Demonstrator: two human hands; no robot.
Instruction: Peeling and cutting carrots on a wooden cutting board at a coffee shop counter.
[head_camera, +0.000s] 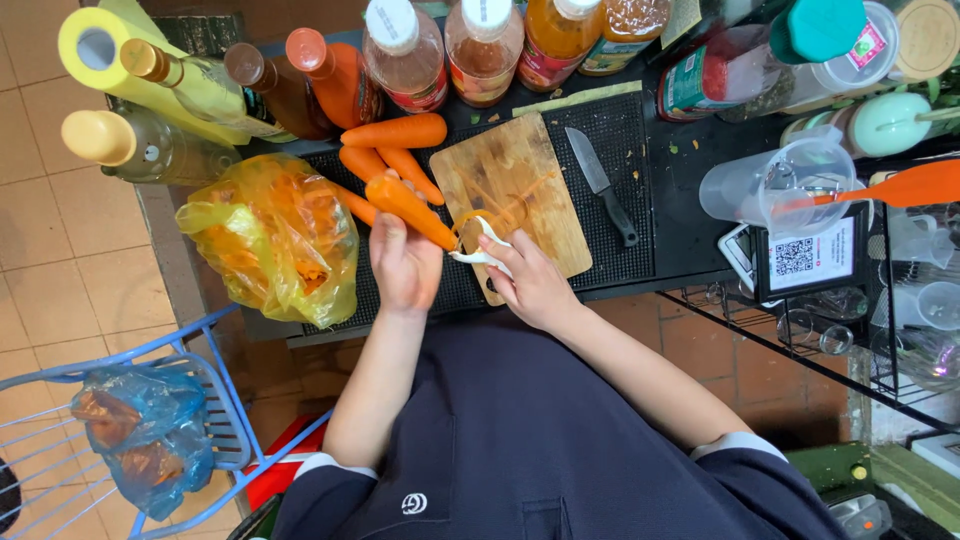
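I see the left hand (404, 262), just left of centre frame, closed around the lower end of a carrot (412, 210) that slants up and to the left from the peeler. The right hand (532, 285) is curled shut on a white peeler (483, 248), whose head sits against the carrot's lower end at the near edge of the wooden cutting board (520, 195). A thin orange peel loops off right there.

To do this stroke well, I would judge it best to keep the strokes long and light, pointed away from the holding fingers, and to turn the carrot a little after each pass so no strip is missed.

Three more carrots (395, 132) lie above, in the upper middle, and a yellow plastic bag (270, 235) of peelings sits at the left. A knife (600, 185) rests on the black mat to the right of the board.

The peeler's blade is mostly covered by fingers and peel, so I cannot tell its angle. The carrot's underside is out of sight, and the bottles along the top are cut off by the frame.
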